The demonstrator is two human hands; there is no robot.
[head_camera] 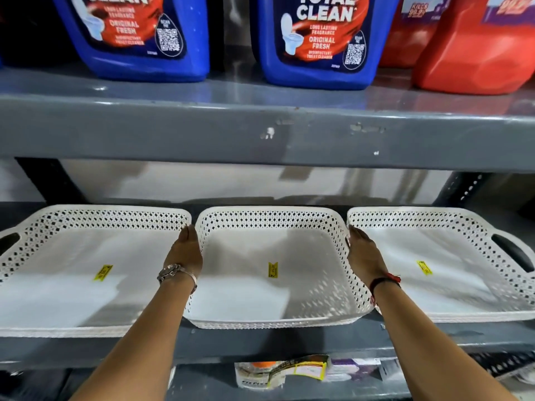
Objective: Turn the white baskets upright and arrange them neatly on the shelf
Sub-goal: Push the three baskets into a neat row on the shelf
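Three white perforated baskets stand upright, side by side, on the grey shelf [260, 340]. Each has a yellow sticker on its floor. The left basket [37, 235] and the right basket [469, 224] flank the middle basket [272, 218]. My left hand [186, 251] lies flat against the middle basket's left wall, in the gap beside the left basket. My right hand [363, 253] presses flat against its right wall, next to the right basket. Both hands clasp the middle basket from the sides with fingers straight.
The shelf above carries two blue cleaner jugs [315, 39] and red jugs [474, 47]; its grey front beam [260, 134] hangs low over the baskets. Packaged goods [289, 371] lie on the shelf below. Dark uprights stand at the back corners.
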